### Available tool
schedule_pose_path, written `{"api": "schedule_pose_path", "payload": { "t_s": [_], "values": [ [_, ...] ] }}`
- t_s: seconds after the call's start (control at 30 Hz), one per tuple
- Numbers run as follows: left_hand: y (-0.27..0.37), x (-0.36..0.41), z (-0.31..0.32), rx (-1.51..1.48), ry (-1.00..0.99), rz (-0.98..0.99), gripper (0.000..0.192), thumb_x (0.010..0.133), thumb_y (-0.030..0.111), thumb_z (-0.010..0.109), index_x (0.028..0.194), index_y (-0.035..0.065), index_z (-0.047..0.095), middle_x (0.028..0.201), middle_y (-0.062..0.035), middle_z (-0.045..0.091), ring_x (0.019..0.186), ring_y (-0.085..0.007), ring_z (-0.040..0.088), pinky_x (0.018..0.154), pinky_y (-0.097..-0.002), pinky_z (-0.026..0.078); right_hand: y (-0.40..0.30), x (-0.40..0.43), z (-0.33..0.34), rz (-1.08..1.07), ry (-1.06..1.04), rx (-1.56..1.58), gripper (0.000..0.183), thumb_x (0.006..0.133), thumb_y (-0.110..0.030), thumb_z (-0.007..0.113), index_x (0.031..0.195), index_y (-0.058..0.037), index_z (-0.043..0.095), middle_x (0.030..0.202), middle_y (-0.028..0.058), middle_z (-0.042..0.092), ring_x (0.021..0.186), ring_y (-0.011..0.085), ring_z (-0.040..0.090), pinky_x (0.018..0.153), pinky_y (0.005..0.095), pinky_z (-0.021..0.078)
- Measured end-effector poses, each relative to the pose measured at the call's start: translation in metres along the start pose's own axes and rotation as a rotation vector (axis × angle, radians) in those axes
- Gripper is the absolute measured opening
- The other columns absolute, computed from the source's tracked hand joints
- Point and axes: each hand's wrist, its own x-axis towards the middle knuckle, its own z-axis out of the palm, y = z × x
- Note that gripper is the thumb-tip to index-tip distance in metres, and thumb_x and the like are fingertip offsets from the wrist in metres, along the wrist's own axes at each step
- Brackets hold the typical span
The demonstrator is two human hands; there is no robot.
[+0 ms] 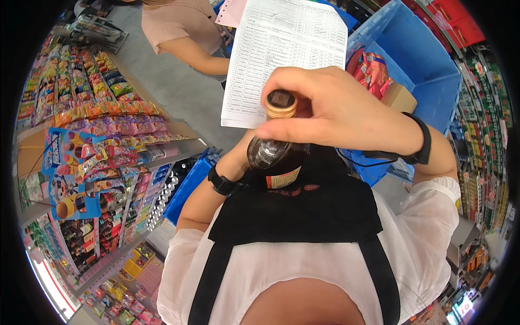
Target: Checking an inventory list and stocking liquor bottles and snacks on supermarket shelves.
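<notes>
My right hand (341, 105) grips a dark glass bottle (280, 156) by the neck, thumb on the near side and fingers around the far side. The bottle has a gold band below its dark cap and a pale label lower down; it is upright in front of my black apron (296, 219). Just beyond the bottle are white printed sheets (284, 44) with table rows and pen marks, over a pink sheet (231, 13). My left hand (239, 162) reaches up behind the bottle below the sheets. Its fingers are hidden, so I cannot tell what they hold.
A large blue plastic crate (434, 69) at the right holds red packets (371, 71) and a cardboard box (400, 99). Another blue crate (191, 187) stands left. Snack shelves (118, 109) line the left side; stacked cartons (481, 105) rise at right. Another person (183, 36) stands ahead.
</notes>
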Motion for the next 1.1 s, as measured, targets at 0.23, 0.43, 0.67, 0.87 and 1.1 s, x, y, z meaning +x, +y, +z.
{"api": "schedule_pose_path", "payload": {
  "t_s": [0.23,0.43,0.67,0.87,1.1],
  "values": [
    [0.034,-0.044,-0.046,0.176,0.836,0.233,0.048,0.094,0.047,0.042,0.074,0.0046,0.052,0.059,-0.0053,0.053,0.050,-0.0129,0.051,0.048,-0.0252,0.042,-0.014,0.021,0.000,-0.179,0.081,-0.269,0.030,0.076,-0.034,0.066,0.082,-0.0062,0.055,0.064,0.0105,0.058,0.057,0.0259,0.060,0.051,0.0318,0.0448],
    [0.047,-0.100,-0.062,0.212,0.982,0.315,0.040,0.093,0.043,0.048,0.085,0.0041,0.051,0.059,-0.0021,0.049,0.041,-0.0053,0.036,0.038,-0.0182,0.025,0.031,0.066,-0.031,-0.132,0.337,-0.439,0.029,0.078,-0.034,0.065,0.082,-0.0070,0.055,0.065,0.0079,0.055,0.056,0.0223,0.054,0.053,0.0305,0.0424],
    [0.027,-0.127,-0.069,0.151,1.048,0.410,0.035,0.094,0.034,0.047,0.109,0.0017,0.044,0.097,-0.0147,0.053,0.048,-0.0050,0.035,0.041,-0.0166,0.026,0.130,0.120,-0.051,-0.014,-0.002,-0.730,0.033,0.079,-0.038,0.060,0.089,-0.0067,0.055,0.077,0.0151,0.062,0.071,0.0321,0.061,0.062,0.0412,0.0460],
    [0.008,-0.152,-0.071,0.059,1.129,0.502,0.027,0.098,0.033,0.040,0.104,0.0063,0.043,0.124,-0.0255,0.050,0.044,-0.0016,0.024,0.040,-0.0171,0.021,0.187,0.140,-0.057,0.032,-0.542,-0.771,0.026,0.074,-0.032,0.063,0.084,-0.0092,0.056,0.074,0.0088,0.061,0.073,0.0285,0.060,0.062,0.0402,0.0452],
    [0.003,-0.165,-0.065,-0.019,1.180,0.483,0.044,0.097,0.031,0.042,0.127,0.0006,0.032,0.122,-0.0157,0.053,0.104,-0.0215,0.061,0.045,-0.0153,0.028,0.288,0.160,-0.043,0.056,-0.879,-0.954,0.028,0.073,-0.022,0.062,0.090,-0.0013,0.055,0.067,0.0121,0.063,0.059,0.0252,0.064,0.058,0.0375,0.0512]
  ]
}}
